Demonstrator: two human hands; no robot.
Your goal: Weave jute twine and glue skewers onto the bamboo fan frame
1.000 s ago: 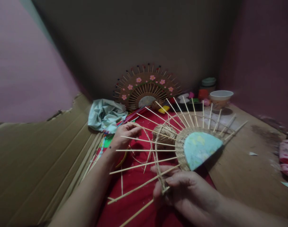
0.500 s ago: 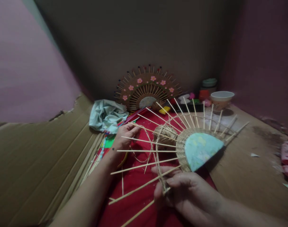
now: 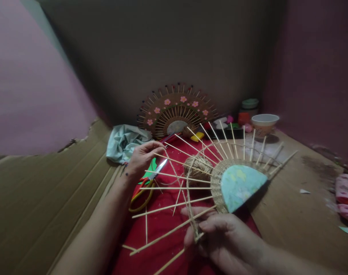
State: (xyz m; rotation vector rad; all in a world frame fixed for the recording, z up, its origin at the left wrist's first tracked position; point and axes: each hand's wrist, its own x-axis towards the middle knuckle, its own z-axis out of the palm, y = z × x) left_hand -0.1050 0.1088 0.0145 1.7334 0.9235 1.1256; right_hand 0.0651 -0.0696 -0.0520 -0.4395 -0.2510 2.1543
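A half-round fan frame point(image 3: 244, 187) with a pale blue centre, a woven twine band and wooden sticks fanning outward is held tilted over the red cloth. My right hand point(image 3: 228, 236) grips its lower sticks, with twine point(image 3: 189, 198) pinched there and running across the sticks in an outer arc. My left hand point(image 3: 145, 156) is closed on the twine beyond the stick tips, pulling a length of it away. Behind the sticks lies a ball of twine point(image 3: 201, 165). Scissors point(image 3: 145, 191) with yellow-and-red handles rest below my left hand.
A finished-looking fan with pink flowers point(image 3: 176, 110) leans on the back wall. Near it are a crumpled pale cloth point(image 3: 128, 143), a yellow object point(image 3: 197, 136) and a bowl point(image 3: 265, 124). Cardboard point(image 3: 48, 194) lies on the left, and loose sticks point(image 3: 146, 227) on the red cloth point(image 3: 162, 256).
My left hand has moved left and slightly up, drawing the twine straighter. The scissors have come into fuller view. My right hand still holds the fan frame in nearly the same spot.
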